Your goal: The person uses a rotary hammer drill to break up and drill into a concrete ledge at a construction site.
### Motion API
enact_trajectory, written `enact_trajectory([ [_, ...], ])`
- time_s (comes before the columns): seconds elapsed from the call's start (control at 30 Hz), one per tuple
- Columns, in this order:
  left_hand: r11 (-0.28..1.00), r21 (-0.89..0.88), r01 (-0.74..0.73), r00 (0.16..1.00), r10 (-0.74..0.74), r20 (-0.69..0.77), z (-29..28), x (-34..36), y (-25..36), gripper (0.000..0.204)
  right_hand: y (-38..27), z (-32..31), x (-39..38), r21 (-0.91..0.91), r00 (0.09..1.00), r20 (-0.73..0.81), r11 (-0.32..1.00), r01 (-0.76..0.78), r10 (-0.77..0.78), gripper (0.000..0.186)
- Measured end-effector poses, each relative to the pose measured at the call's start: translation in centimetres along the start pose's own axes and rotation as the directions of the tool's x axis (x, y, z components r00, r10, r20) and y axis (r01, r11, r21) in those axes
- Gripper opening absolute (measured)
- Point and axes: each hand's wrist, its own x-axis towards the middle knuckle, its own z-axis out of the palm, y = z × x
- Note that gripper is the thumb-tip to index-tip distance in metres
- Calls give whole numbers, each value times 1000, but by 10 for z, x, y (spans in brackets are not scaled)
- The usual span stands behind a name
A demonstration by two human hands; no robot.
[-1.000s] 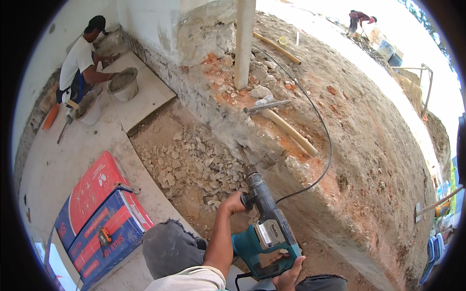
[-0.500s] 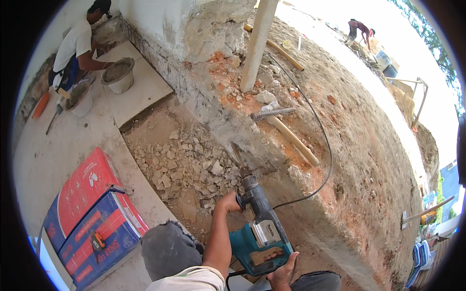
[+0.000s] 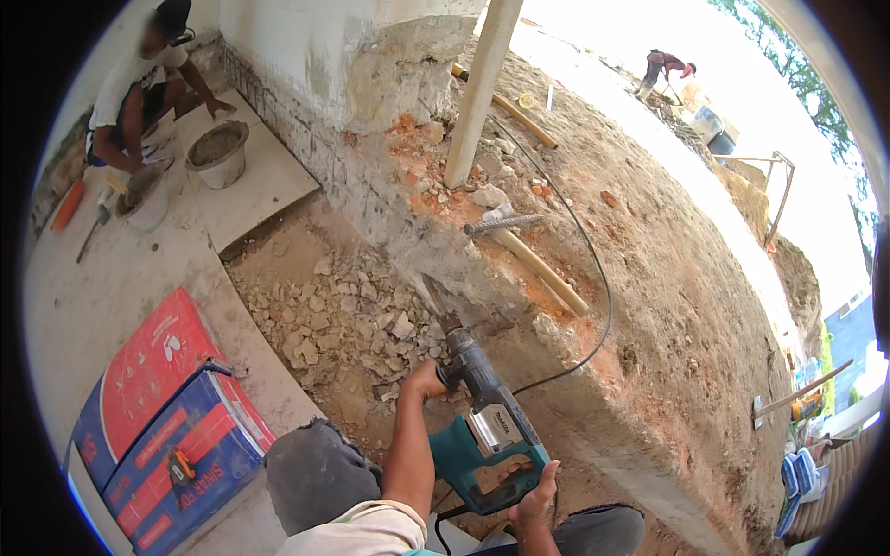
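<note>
Left hand wrapped around front grip of teal rotary hammer, right hand clenched on rear handle; chisel bit against broken concrete edge, above rubble.

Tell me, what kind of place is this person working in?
Most likely an outdoor building site. Both hands hold a teal hammer drill whose bit meets a broken concrete edge, concrete rubble lies below, and another person crouches beside a bucket of mortar on fresh floor tiles.

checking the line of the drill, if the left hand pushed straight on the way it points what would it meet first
Probably the broken concrete edge: the left hand grips the hammer drill at the front, and its chisel tip sits there, above the rubble. Depth is unclear.
</note>
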Motion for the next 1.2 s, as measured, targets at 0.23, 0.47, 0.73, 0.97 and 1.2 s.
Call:
enact_trajectory([
  [0.23,955,211,208,978,-205,-34,17,-14,21,27,-12,-16,1,57,1000,19,998,13,-14,57],
  [0.47,913,334,233,973,-223,-68,63,-70,73,27,-24,-79,-19,192,995,-29,977,-87,95,63],
  [0.73,850,455,266,963,-254,-89,112,-110,121,26,-45,-131,-33,208,985,-78,969,-134,153,66],
  [0.97,845,471,253,968,-224,-118,143,-114,137,27,-51,-153,-34,263,983,-97,957,-125,155,64],
  [1.2,791,548,272,962,-245,-123,137,-101,141,29,-45,-149,-20,380,980,-33,909,-171,198,63],
])
